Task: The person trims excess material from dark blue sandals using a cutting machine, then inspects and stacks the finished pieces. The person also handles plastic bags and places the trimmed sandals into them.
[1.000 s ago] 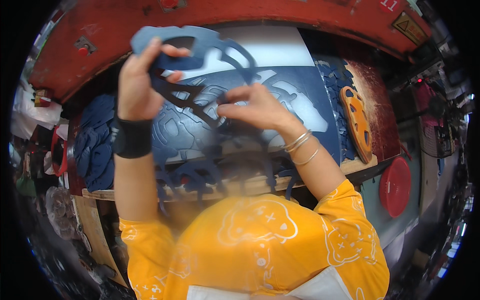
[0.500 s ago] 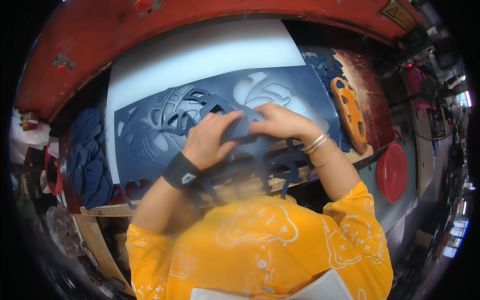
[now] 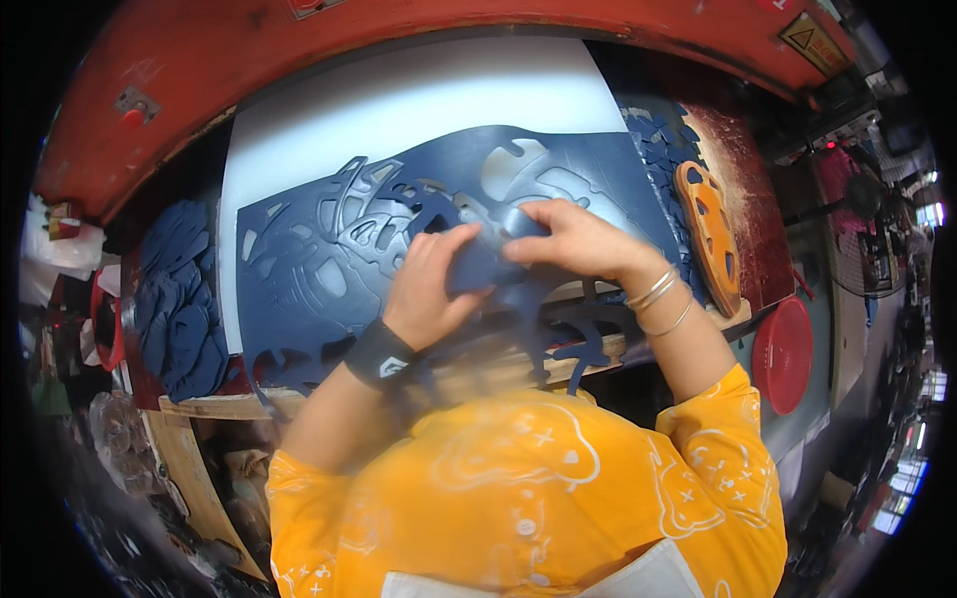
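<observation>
A large dark blue sheet [image 3: 282, 319] with many cut-out openings lies across a white board [image 3: 409, 100]. Over its near middle, my left hand [image 3: 431, 291] pinches a small dark blue cut piece [image 3: 473, 265] between thumb and fingers. My right hand [image 3: 573, 239] is closed on the piece's far right side, thumb and forefinger together. Both hands are close together but apart. Motion blurs the piece and the strips of sheet under it, so its full outline cannot be made out. Ragged blue strips [image 3: 588, 344] hang over the wooden front edge.
Cut blue pieces are heaped at the left [image 3: 179, 309], with more scraps [image 3: 663, 149] at the right. An orange cutting die [image 3: 708, 239] with oval holes leans beside them. A red machine beam [image 3: 399, 40] spans the back. A red basin [image 3: 783, 354] stands at the right.
The openwork blue part beside my left hand has lowered toward the sheet. The sheet's far edge now bulges upward in the middle. Both hands keep their grip, and the whole view has shifted slightly.
</observation>
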### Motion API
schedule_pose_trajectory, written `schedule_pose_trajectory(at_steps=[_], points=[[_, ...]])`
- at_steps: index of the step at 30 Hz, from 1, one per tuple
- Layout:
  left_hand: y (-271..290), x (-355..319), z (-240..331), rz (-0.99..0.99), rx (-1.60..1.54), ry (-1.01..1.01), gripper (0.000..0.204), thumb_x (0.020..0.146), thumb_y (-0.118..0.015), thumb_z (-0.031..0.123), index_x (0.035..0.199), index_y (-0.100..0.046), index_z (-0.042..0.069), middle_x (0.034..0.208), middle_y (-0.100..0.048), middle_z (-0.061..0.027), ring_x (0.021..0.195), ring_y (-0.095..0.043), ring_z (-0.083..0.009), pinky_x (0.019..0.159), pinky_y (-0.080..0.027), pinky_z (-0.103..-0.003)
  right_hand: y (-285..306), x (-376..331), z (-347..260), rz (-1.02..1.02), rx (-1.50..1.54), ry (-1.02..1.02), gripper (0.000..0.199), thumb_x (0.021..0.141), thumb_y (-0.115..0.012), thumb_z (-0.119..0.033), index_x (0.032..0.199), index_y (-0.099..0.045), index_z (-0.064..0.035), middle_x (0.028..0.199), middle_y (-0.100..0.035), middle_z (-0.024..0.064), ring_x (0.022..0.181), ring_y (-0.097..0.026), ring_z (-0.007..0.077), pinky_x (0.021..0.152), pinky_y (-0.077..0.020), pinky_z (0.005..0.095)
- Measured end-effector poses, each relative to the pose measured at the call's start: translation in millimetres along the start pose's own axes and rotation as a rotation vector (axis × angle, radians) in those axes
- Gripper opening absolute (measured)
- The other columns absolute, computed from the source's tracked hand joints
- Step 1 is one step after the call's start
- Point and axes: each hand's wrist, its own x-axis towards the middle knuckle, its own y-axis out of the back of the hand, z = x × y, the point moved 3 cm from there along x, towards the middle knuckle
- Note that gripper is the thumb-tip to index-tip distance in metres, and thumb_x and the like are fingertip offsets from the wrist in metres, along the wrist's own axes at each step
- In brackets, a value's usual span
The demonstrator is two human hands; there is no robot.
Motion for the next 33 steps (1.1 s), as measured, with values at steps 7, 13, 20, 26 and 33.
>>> schedule_pose_trajectory(at_steps=[7, 13, 20, 26, 33], points=[[-3.1, -3.8, 2.5, 0.007, 0.009, -0.052, 0.077, 0.065, -0.078, 0.01, 0.134, -0.043, 0.006, 0.101, -0.052, -0.0149, 0.092, -0.05, -0.0339, 0.088, -0.042, -0.039, -8.6, 8.4, 17.7, -0.346, 0.746, 0.124, 0.033, 0.085, -0.064, -0.029, 0.105, -0.058, -0.0032, 0.101, -0.061, 0.0052, 0.095, -0.055, 0.012, 0.086, -0.0443, 0.0275], [9.3, 7.4, 4.6, -0.068, -0.061, 0.085, 0.078, 0.06, -0.082, 0.008, 0.131, -0.049, 0.013, 0.1, -0.05, -0.0127, 0.095, -0.05, -0.0304, 0.086, -0.043, -0.037, -9.6, -1.7, 11.6, -0.269, 0.72, 0.177, 0.04, 0.08, -0.065, -0.034, 0.104, -0.057, -0.0031, 0.105, -0.06, 0.0091, 0.1, -0.057, 0.0194, 0.095, -0.0426, 0.0343], [47.2, 17.3, -16.5, -0.225, -0.655, 0.114, 0.049, 0.074, -0.072, 0.015, 0.119, -0.054, 0.007, 0.119, -0.053, -0.0062, 0.11, -0.052, -0.0213, 0.096, -0.041, -0.031, -11.9, -7.7, 2.6, -0.228, 0.759, 0.257, 0.04, 0.079, -0.066, -0.034, 0.104, -0.058, -0.0029, 0.104, -0.062, 0.0109, 0.101, -0.059, 0.0223, 0.095, -0.0428, 0.0362], [120.3, 8.0, -31.5, 0.552, -1.049, 0.31, 0.04, 0.093, -0.051, 0.013, 0.131, -0.047, 0.001, 0.119, -0.056, -0.0151, 0.107, -0.058, -0.0231, 0.097, -0.045, -0.036, 3.4, -14.4, -35.6, 0.49, -0.479, 0.26, 0.043, 0.078, -0.07, -0.025, 0.113, -0.057, -0.0038, 0.106, -0.061, 0.0186, 0.094, -0.061, 0.0289, 0.081, -0.0489, 0.0354], [95.7, 11.7, -11.7, 0.429, -0.987, 0.249, 0.036, 0.091, -0.056, 0.01, 0.125, -0.051, -0.001, 0.113, -0.058, -0.0098, 0.104, -0.057, -0.018, 0.093, -0.045, -0.031, -48.3, 32.4, -103.7, 0.518, -0.255, 0.66, 0.051, 0.081, -0.069, -0.04, 0.108, -0.045, -0.0036, 0.1, -0.06, 0.0207, 0.085, -0.062, 0.041, 0.071, -0.0513, 0.0435]])
